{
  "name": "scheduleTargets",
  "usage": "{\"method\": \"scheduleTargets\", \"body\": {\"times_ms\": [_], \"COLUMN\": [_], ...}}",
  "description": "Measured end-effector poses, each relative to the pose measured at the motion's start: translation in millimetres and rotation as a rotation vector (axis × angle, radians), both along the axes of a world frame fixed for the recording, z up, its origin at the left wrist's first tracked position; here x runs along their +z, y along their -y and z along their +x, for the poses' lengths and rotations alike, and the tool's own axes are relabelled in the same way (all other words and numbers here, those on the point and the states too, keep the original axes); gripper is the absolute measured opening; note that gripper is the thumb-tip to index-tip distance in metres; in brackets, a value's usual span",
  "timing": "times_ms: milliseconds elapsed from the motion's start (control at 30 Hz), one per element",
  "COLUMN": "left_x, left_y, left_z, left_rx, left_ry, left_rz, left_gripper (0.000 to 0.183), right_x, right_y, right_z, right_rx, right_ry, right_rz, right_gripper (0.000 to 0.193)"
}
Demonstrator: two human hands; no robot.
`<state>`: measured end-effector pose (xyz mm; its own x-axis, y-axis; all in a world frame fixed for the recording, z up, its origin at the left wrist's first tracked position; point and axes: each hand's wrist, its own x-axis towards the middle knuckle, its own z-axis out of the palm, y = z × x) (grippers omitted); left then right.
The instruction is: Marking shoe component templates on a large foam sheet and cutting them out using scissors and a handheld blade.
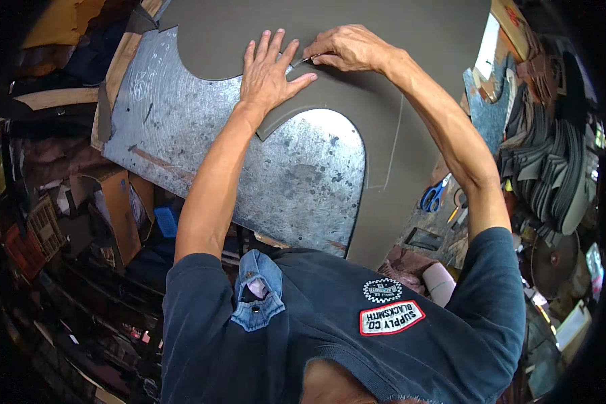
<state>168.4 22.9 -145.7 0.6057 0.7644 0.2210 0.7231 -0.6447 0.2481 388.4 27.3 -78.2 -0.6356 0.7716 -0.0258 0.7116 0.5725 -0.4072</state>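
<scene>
A large dark grey-brown sheet (382, 118) with curved cut-outs lies over a scratched metal plate (299, 175). My left hand (268, 77) rests palm down on the sheet at the narrow part between two cut-outs, fingers spread. Just right of it, my right hand (350, 50) is closed around a thin tool with a slim metal tip (300, 61), which looks like a cutting knife. Its tip meets the sheet beside my left index finger; the handle is mostly hidden in the fist. Pale lines are drawn on the sheet at right.
Blue-handled scissors (433, 195) and a yellow pencil (453, 214) lie at the right. Beyond them stands a stack of dark cut pieces (549, 158). A cardboard box (118, 212) and a blue object (166, 221) are at lower left. Wooden strips (57, 98) jut out at left.
</scene>
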Motion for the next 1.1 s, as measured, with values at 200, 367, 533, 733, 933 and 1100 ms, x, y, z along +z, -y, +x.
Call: {"method": "scheduleTargets", "body": {"times_ms": [200,367,533,733,933,1100], "left_x": [0,-3,-2,0,2,4], "left_y": [0,-1,-1,-2,-1,0], "left_z": [-2,0,1,2,-1,0], "left_rx": [0.004,0.002,-0.008,-0.016,-0.020,-0.033], "left_ry": [-0.030,-0.052,-0.079,-0.063,-0.067,-0.067], "left_rz": [-0.002,-0.015,-0.008,0.000,-0.015,-0.023], "left_gripper": [0.077,0.068,0.067,0.066,0.065,0.064], "right_x": [-1,-4,-3,0,10,2], "right_y": [-15,-18,-21,-24,-29,-24], "right_z": [-5,-1,4,24,48,68], "right_rx": [0.105,0.140,0.126,0.064,-0.032,-0.135], "right_ry": [0.045,0.043,0.098,0.116,0.146,0.178], "right_rz": [-0.031,-0.026,-0.049,-0.068,-0.124,-0.136], "right_gripper": [0.024,0.023,0.023,0.023,0.024,0.025]}}
